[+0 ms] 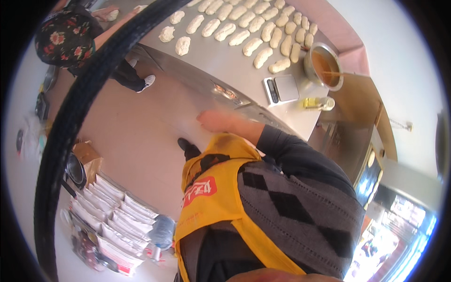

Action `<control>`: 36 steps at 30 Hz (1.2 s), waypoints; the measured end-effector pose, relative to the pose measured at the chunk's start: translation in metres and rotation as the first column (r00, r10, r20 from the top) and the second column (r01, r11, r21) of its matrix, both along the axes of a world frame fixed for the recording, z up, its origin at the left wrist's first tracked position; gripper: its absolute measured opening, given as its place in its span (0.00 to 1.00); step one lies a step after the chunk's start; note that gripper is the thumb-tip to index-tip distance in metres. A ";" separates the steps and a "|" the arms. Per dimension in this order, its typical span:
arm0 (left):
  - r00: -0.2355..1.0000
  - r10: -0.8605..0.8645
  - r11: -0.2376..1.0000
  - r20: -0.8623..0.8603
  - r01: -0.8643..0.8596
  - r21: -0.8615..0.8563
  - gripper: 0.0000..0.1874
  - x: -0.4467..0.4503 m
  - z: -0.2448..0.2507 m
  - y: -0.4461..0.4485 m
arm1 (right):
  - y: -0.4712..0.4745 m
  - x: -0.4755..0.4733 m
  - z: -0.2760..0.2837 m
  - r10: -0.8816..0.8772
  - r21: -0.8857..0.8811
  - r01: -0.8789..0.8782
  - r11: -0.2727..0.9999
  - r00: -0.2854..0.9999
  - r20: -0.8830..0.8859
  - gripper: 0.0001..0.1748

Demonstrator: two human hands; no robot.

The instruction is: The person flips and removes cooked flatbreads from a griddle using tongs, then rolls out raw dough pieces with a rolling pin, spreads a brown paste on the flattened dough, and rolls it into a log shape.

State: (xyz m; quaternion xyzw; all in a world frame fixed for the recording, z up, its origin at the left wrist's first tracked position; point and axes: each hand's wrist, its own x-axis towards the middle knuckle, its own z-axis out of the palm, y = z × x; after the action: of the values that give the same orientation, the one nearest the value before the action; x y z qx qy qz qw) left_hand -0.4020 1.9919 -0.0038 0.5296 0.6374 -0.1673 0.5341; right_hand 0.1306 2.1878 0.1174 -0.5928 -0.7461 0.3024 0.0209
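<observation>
My right hand (222, 121), blurred by motion, is in front of my yellow apron (208, 197), beside the steel table's near edge. Its fingers cannot be made out, and nothing shows in it. My left hand is out of view. On the steel table (215, 56) lie rows of elongated dough pieces (252, 47), with rougher lumps (183, 46) toward the left. A digital kitchen scale (281, 90) with a bare platform sits near the table's right end. Beside it a bottle of yellow liquid (319, 103) lies or stands; its pose is unclear.
A metal bowl (309, 67) holds orange-brown liquid and a stick. Another person in a floral top (67, 38) handles dough at the far left. White sacks (116, 215) and a cardboard box (88, 158) stand by the wall. A black cable-like band (81, 91) crosses the view.
</observation>
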 end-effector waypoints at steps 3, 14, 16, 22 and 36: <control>0.996 -0.091 0.995 -0.005 0.091 0.032 0.18 -0.033 -0.027 0.071 | 0.002 0.001 0.001 0.035 -0.134 -0.016 0.991 0.989 0.142 0.15; 0.758 -0.607 0.579 -0.240 0.628 0.520 0.20 -0.002 -0.051 0.473 | -0.081 0.038 0.033 -0.721 -0.114 0.731 0.673 0.683 0.118 0.20; 0.828 -0.544 0.611 -0.132 0.499 0.614 0.19 0.073 -0.035 0.512 | -0.093 0.049 0.028 -0.739 -0.099 0.750 0.654 0.661 0.129 0.20; 0.873 -0.478 0.714 0.096 0.322 0.622 0.28 0.330 0.057 0.531 | -0.092 0.089 0.036 -0.783 -0.181 0.796 0.578 0.603 0.153 0.20; 0.871 -0.408 0.351 -0.275 0.428 0.833 0.41 0.555 0.090 0.642 | -0.069 0.134 0.019 -0.856 -0.129 0.854 0.504 0.514 0.060 0.18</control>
State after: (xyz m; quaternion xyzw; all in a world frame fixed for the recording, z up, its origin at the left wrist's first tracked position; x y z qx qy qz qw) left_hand 0.1531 2.6341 0.0861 0.8679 0.4797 0.0466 0.1203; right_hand 0.2641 2.1193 0.1361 -0.8816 -0.3331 0.3085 0.1295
